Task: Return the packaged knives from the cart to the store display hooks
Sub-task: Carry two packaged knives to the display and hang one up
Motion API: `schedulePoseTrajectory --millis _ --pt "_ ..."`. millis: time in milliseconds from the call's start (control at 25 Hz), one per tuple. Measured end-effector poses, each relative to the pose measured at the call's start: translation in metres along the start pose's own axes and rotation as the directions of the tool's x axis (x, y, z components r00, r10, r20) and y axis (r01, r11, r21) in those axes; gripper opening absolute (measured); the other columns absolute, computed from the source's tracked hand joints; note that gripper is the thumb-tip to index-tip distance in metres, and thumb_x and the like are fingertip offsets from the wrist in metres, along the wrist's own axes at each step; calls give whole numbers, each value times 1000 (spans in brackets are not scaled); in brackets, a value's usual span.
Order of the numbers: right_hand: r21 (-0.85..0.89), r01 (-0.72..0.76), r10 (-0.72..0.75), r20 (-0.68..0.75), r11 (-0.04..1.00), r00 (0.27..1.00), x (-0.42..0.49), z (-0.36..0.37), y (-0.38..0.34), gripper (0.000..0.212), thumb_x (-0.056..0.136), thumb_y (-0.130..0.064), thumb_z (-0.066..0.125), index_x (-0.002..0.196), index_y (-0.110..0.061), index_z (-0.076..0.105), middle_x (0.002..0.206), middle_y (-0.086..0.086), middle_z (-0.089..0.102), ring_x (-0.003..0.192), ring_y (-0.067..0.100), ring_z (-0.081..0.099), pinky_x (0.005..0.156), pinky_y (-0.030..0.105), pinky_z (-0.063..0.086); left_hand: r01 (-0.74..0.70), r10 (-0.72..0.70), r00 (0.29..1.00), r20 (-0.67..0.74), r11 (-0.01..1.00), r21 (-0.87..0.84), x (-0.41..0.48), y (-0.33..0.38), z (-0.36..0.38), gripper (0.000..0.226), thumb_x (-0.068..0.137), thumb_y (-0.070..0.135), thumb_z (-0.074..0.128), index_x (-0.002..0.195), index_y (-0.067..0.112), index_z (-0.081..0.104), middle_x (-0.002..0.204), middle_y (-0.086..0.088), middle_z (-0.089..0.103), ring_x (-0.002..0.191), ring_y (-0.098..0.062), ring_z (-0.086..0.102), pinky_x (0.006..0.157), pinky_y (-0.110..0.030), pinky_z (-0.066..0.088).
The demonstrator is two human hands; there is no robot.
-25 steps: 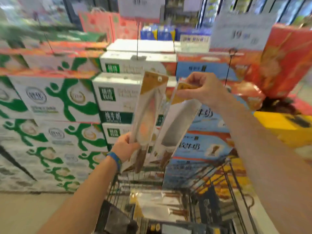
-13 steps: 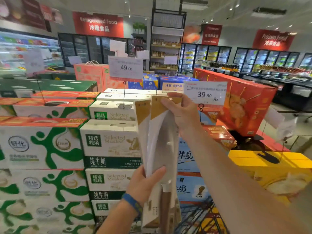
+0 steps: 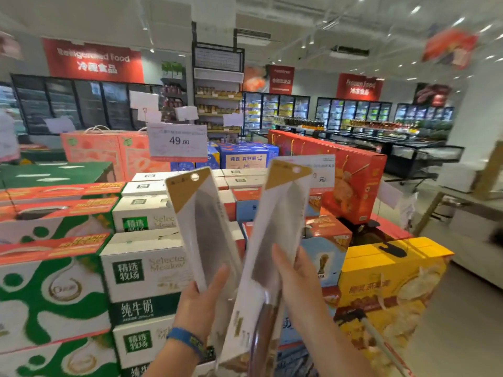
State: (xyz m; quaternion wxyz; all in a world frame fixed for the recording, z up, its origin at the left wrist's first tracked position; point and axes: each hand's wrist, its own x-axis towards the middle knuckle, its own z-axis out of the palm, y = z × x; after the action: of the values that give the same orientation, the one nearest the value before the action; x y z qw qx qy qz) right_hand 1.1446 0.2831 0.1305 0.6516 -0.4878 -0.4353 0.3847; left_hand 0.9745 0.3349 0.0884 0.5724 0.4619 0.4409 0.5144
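Note:
Two packaged knives stand upright in front of me, each in a white card with a gold top corner and a hang hole. My left hand point(image 3: 202, 297), with a blue wristband, grips the lower part of the left knife package point(image 3: 202, 221). My right hand point(image 3: 295, 278) holds the right knife package point(image 3: 277, 229) near its middle, fingers along its edge. The two packs fan apart at the top and overlap near the handles. Neither the cart nor any display hooks show in the view.
Stacked milk cartons point(image 3: 147, 270) fill the left and centre, with a 49.00 price sign point(image 3: 178, 142) above them. Red gift boxes point(image 3: 351, 180) and a yellow box point(image 3: 389, 284) stand to the right. Open floor point(image 3: 468, 322) lies at the right; freezer doors point(image 3: 275, 110) line the back wall.
My view has lifted from the cart to the store hall. My right hand slid from the pack's top down to its middle, and the two packs have spread apart.

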Motion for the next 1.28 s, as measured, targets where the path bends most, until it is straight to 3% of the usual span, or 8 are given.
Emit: schedulePoseTrajectory --millis 200,320,440,560,760,960,1080,1280 --pt "-206 -16 -51 -317 978 947 -30 -58 -9 31 79 -66 67 100 -46 74 93 -9 78 84 13 75 74 41 64 -101 86 991 104 984 146 0 -2 10 51 55 61 76 84 20 74 72 5 76 63 -8 71 49 -16 48" --pt "-233 -29 -108 -553 972 826 -78 -97 -16 26 76 -67 68 92 -48 75 86 -15 78 76 5 74 61 25 59 -58 23 961 274 991 120 -8 -18 45 41 70 42 83 85 5 74 74 -14 74 71 -23 70 62 -30 51" --pt "-233 -99 -106 -728 967 678 -139 -135 -29 42 79 -62 70 100 -26 75 87 -7 79 77 11 75 59 28 57 -53 -5 895 445 991 119 -33 -24 94 25 75 34 81 72 11 72 57 4 71 54 -7 66 46 -20 48" --pt "-274 -141 -168 -845 951 507 -217 -166 -48 51 73 -68 68 93 -21 75 82 -2 78 68 13 73 55 33 55 -50 -14 789 614 995 87 -82 -29 148 33 69 47 76 74 15 72 61 10 73 66 -12 70 47 -20 49" --pt "-328 -207 -273 -928 922 254 -350 -206 -87 45 82 -66 68 97 -24 74 89 0 78 84 23 75 78 50 62 6 -100 577 810 993 118 -188 -35 218 58 56 68 82 87 20 72 76 3 77 80 -24 72 76 -43 58" --pt "-395 -222 -389 -918 891 73 -475 -230 -128 47 78 -69 62 102 -30 72 86 -19 77 77 1 73 58 14 54 -8 -188 335 923 979 202 -312 -37 266 72 47 73 78 89 15 72 74 -1 77 73 -24 74 68 -37 58" --pt "-388 -243 -403 -915 889 -11 -555 -248 -147 41 81 -66 63 102 -33 71 88 -21 77 79 0 74 56 11 53 37 -220 144 965 976 217 -401 -43 288 73 45 69 88 94 16 75 82 -4 78 82 -28 74 79 -47 59" --pt "-406 -282 -459 -875 869 -153 -689 -278 -188 41 78 -66 66 97 -30 72 88 -14 79 79 8 76 64 27 61 51 -157 -17 987 986 158 -555 -47 320 41 56 56 76 84 25 73 68 24 71 75 1 66 67 -19 49"
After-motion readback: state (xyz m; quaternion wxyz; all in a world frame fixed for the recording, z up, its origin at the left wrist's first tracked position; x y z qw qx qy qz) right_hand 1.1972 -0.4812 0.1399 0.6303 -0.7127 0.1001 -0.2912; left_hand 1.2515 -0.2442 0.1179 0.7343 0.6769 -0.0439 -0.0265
